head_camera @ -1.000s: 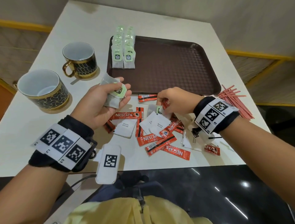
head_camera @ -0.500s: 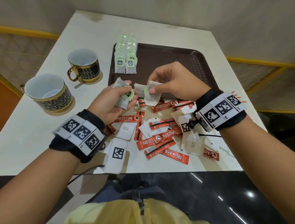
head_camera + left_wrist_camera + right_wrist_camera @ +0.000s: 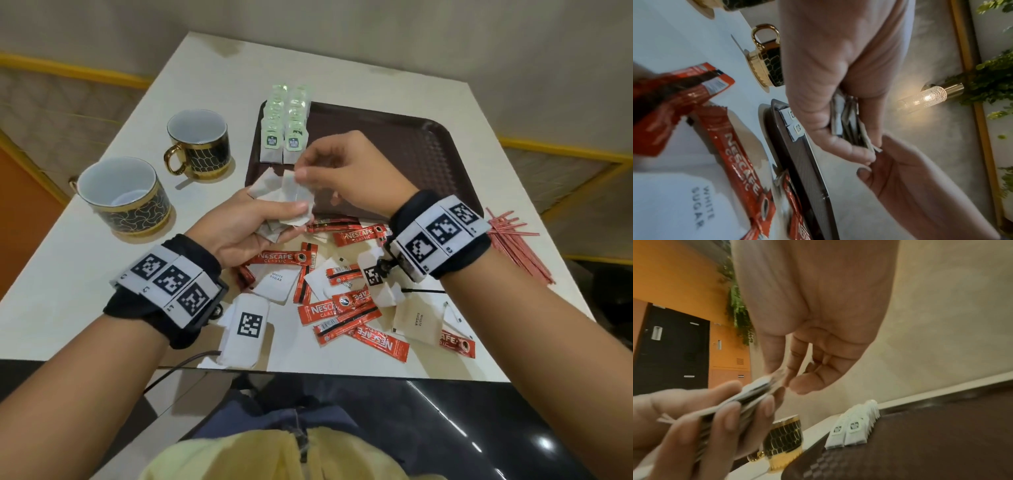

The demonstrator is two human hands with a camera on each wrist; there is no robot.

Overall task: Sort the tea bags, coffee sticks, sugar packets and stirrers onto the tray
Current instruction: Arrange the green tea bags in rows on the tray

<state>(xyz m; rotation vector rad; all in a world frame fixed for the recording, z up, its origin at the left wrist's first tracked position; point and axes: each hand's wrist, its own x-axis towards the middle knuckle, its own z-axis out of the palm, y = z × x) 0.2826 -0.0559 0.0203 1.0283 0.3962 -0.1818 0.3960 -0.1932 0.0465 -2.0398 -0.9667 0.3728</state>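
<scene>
My left hand grips a small stack of white tea bags just above the near edge of the brown tray. My right hand pinches the top end of the uppermost tea bag in that stack. The left wrist view shows the stack edge-on between thumb and fingers; the right wrist view shows my right fingertips at its end. Two rows of tea bags lie on the tray's left end. Red coffee sticks and white sugar packets lie mixed on the table. Red stirrers lie to the right.
Two black-and-gold cups stand left of the tray. Most of the tray's surface right of the tea bag rows is bare. The table's front edge lies close behind the loose packets. A cable hangs off the near edge.
My right hand lifted a tea bag out of the loose pile and brought it up to the stack in my left hand. Both hands now meet near the tray's front edge.
</scene>
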